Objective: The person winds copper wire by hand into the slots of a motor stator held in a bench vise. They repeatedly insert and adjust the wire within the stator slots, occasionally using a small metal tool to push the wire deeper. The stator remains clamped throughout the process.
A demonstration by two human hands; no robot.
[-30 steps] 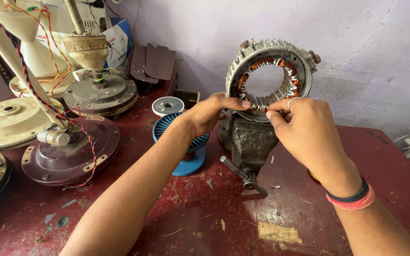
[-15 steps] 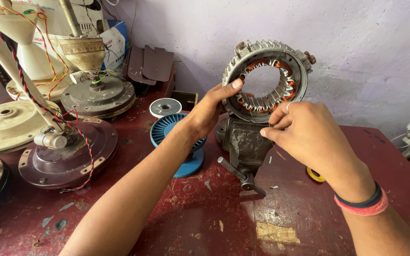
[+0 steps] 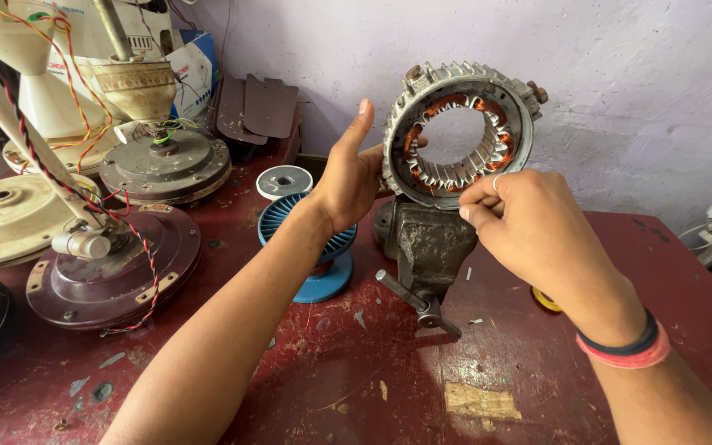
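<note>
A ring-shaped motor stator (image 3: pixel 461 132), grey metal outside with copper windings showing in its inner slots, is standing upright in a small bench vise (image 3: pixel 426 243) that is sitting on the worn red table (image 3: pixel 356 387) close to the pale purple wall (image 3: pixel 620 74). The left hand (image 3: pixel 352 177) is bracing the stator's left rim, thumb pointing up and fingers spread open against the metal rather than closing around it. The right hand (image 3: pixel 521 218) is hovering at the ring's lower right edge, thumb and forefinger pinching together there; whether something thin is caught between them is too small to tell. A dark and a pink band (image 3: pixel 624 342) are circling the right wrist. The vise handle (image 3: pixel 418 303) is sticking out toward the viewer. Just behind the left forearm a blue ribbed spool (image 3: pixel 311 251) is standing on the table, with a small grey disc (image 3: pixel 284 181) lying beyond it. Farther left, several round fan motor housings (image 3: pixel 113 268) are crowding the table, one trailing red and black twisted wire (image 3: pixel 138 239), and a cream fan part (image 3: pixel 6 218) is lying at the far left edge
</note>
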